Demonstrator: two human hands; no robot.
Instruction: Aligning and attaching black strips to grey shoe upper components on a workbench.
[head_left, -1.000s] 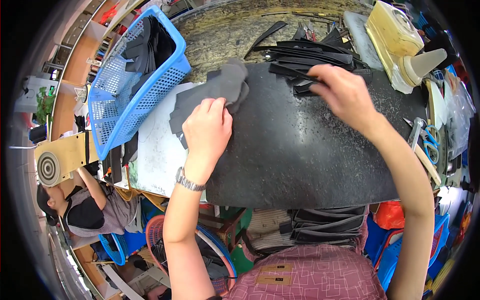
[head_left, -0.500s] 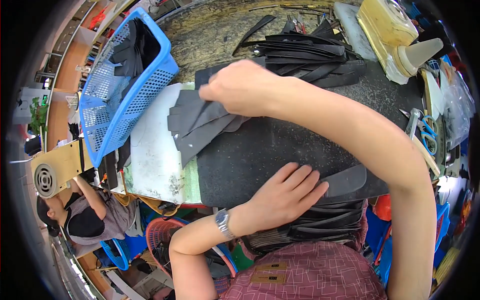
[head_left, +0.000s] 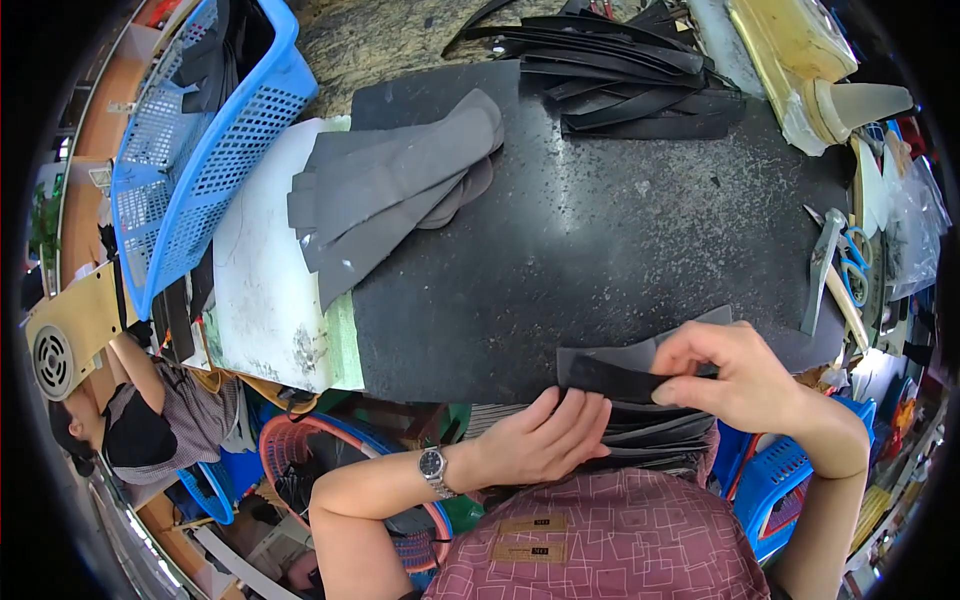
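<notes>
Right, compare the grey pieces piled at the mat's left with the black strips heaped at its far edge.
The grey pieces are broad, matte and paler; the black strips are narrow, curved and darker. The grey pieces overlap in a loose fan half on the white board; the black strips lie bunched on the black mat. Both lie flat, untouched by either hand.

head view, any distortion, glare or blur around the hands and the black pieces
Head view: strong fisheye, black mat edges bow and corners go dark; even light, faint sheen on the mat, no harsh glare; both hands, left hand and right hand, and the black strip look sharp.
</notes>
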